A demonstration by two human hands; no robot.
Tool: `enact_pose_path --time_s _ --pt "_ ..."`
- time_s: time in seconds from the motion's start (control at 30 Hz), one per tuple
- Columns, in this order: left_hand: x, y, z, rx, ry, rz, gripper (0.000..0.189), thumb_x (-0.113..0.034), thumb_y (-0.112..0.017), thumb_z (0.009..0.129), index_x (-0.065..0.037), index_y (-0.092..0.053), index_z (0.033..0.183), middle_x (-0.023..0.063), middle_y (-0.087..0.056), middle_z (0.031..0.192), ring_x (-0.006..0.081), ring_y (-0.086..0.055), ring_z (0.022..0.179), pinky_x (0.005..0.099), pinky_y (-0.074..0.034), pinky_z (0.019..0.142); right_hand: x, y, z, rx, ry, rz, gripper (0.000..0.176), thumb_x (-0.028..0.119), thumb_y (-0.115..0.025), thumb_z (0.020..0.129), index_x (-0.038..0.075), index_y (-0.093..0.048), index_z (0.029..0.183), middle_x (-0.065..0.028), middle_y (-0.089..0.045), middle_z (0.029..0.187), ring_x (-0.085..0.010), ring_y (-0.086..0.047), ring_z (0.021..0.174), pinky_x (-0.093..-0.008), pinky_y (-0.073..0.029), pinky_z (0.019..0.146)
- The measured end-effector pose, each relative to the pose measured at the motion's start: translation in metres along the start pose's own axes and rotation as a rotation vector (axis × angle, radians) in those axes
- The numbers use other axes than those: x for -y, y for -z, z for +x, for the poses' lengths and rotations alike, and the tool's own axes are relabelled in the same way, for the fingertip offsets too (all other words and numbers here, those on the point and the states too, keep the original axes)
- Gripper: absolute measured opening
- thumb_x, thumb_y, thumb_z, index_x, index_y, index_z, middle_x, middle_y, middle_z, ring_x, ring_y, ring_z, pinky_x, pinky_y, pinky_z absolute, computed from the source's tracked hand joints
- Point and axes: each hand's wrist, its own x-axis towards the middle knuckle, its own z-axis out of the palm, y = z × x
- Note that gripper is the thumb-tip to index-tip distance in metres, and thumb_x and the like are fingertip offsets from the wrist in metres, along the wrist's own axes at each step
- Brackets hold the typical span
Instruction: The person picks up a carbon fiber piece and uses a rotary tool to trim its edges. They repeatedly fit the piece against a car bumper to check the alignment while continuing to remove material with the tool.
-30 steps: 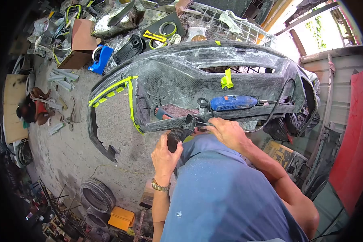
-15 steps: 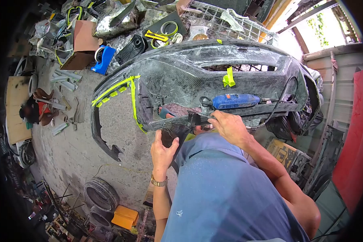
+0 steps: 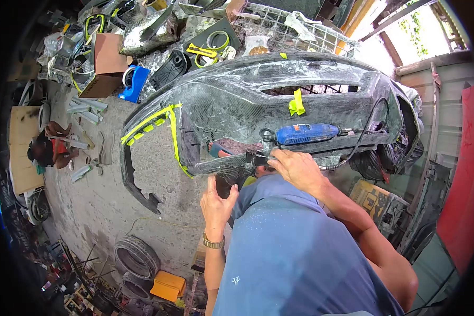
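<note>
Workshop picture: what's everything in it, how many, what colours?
Panel: one, dark grey, centre
Power tool: one, blue, on panel
Tape strips: several, yellow-green, on panel
Tape dispenser: one, blue, upper left
Cutter: one, yellow, above panel
Tyres: two, dark, lower left
Sheet: one, red, far right
Clutter: too jumbled to count, mixed colours, around edges
Other person: one, red-and-black clothes, left
Watch: one, gold, left wrist
Shirt: one, blue, bottom
Left hand, right hand: two, bare, panel's lower edge

Cluttered body-part workshop.
We see a dusty bumper shell, blue rotary tool, tape roll, stacked tires.
</note>
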Motion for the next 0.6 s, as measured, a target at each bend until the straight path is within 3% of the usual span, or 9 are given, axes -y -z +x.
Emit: enact_pose_path --time_s 0.1,0.2,0.27,0.3,0.33,0.4,0.43,0.6 --pt "0.002 -0.002 -0.002 -0.040 -0.018 0.070 0.047 -0.026 -0.076 0.076 -0.005 -0.055 0.113 0.0199 -0.069 0.087 0.0419 -0.066 0.080 0.0470 -0.050 0.069 0.000 -0.001 -0.003 -0.010 0.014 0.015 0.032 0.036 -0.049 0.100 0.006 -0.059 0.108 -0.0188 -0.068 0.094 -0.0388 -0.066 0.088 -0.0488 -0.051 0.074" --pt "0.008 0.000 -0.002 -0.014 0.020 -0.085 0.045 -0.025 -0.077 0.076 -0.005 -0.055 0.110 0.0191 -0.068 0.086 0.0409 -0.065 0.079 0.0461 -0.050 0.067 -0.002 0.003 -0.004 -0.016 -0.004 0.051 0.031 0.035 -0.051 0.099 0.006 -0.060 0.109 -0.0180 -0.068 0.097 -0.0382 -0.066 0.089 -0.0478 -0.052 0.076" --pt "0.012 0.003 -0.005 -0.077 -0.119 -0.010 0.037 -0.018 -0.079 0.077 -0.002 -0.055 0.102 0.0145 -0.065 0.077 0.0328 -0.064 0.069 0.0385 -0.049 0.063 -0.006 0.006 -0.005 -0.171 0.014 0.151 0.029 0.032 -0.053 0.098 0.007 -0.060 0.111 -0.0167 -0.069 0.100 -0.0371 -0.066 0.090 -0.0464 -0.052 0.077" --pt "0.007 0.006 -0.008 -0.099 -0.134 0.054 0.032 -0.015 -0.079 0.077 -0.003 -0.054 0.094 0.0121 -0.061 0.078 0.0309 -0.061 0.069 0.0394 -0.048 0.062 -0.005 0.014 -0.006 -0.197 -0.010 0.168 0.025 0.027 -0.058 0.096 0.006 -0.061 0.110 -0.0161 -0.069 0.101 -0.0364 -0.067 0.088 -0.0441 -0.052 0.076" --pt "0.004 0.008 -0.010 -0.104 -0.129 0.051 0.032 -0.015 -0.079 0.077 -0.003 -0.054 0.094 0.0121 -0.061 0.078 0.0309 -0.061 0.069 0.0394 -0.048 0.062 -0.007 0.016 -0.006 -0.192 -0.005 0.165 0.025 0.027 -0.058 0.096 0.006 -0.061 0.110 -0.0161 -0.069 0.101 -0.0364 -0.067 0.088 -0.0441 -0.052 0.076" --pt "-0.001 0.009 -0.009 -0.102 -0.360 0.277 0.031 -0.012 -0.078 0.075 -0.006 -0.056 0.095 0.0098 -0.058 0.081 0.0309 -0.060 0.074 0.0409 -0.047 0.063 -0.013 0.019 -0.007 -0.273 0.022 0.191 0.022 0.021 -0.063 0.093 0.005 -0.063 0.109 -0.0166 -0.069 0.099 -0.0361 -0.067 0.087 -0.0418 -0.053 0.074" --pt "-0.006 0.007 -0.012 -0.083 -0.396 0.358 0.020 -0.016 -0.072 0.081 -0.009 -0.056 0.092 0.0081 -0.053 0.086 0.0275 -0.056 0.079 0.0399 -0.044 0.066 -0.016 0.017 -0.007 -0.293 0.040 0.185 0.021 0.018 -0.065 0.092 0.004 -0.063 0.108 -0.0168 -0.069 0.098 -0.0359 -0.067 0.085 -0.0405 -0.053 0.072" --pt "0.003 -0.013 -0.016 -0.053 -0.490 0.520 0.011 -0.013 -0.064 0.082 -0.011 -0.056 0.091 0.0050 -0.048 0.082 0.0230 -0.053 0.075 0.0377 -0.041 0.065 -0.023 0.011 -0.014 -0.287 0.077 0.158 0.022 0.018 -0.065 0.092 0.002 -0.062 0.108 -0.0170 -0.068 0.097 -0.0357 -0.067 0.084 -0.0403 -0.053 0.071"
